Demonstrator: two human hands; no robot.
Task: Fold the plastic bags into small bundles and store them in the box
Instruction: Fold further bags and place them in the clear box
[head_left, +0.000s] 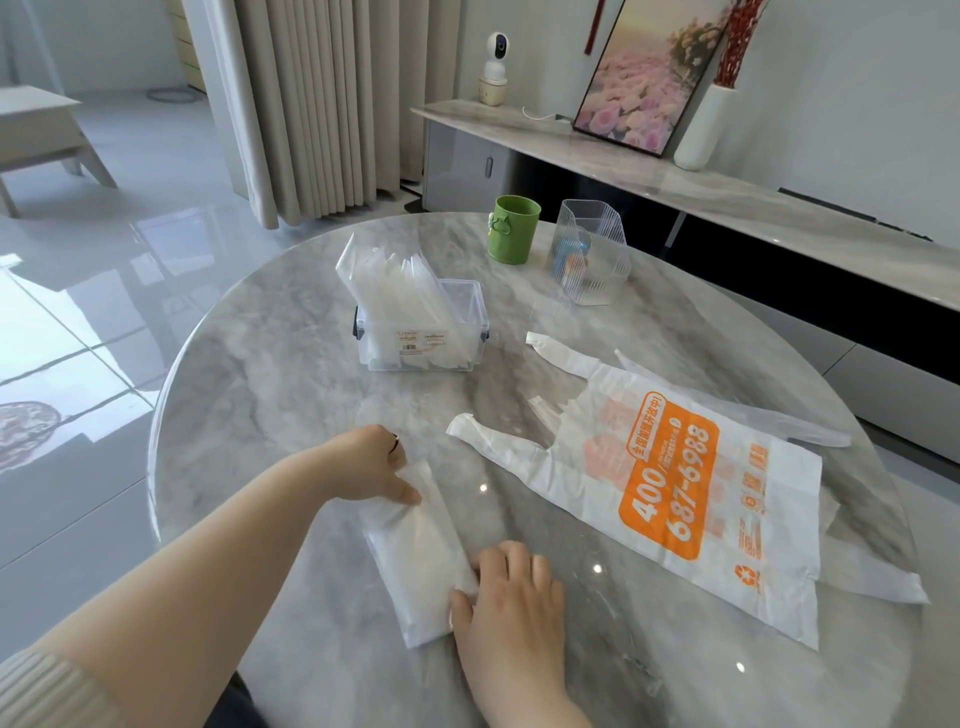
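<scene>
Glossy tiled floor (130, 218), beige curtains (306, 104)

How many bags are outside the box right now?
3 visible: a folded strip under the left hand and right hand, the orange-printed bag flat on the right, a plain bag beneath it. More may hide under that pile.
</scene>
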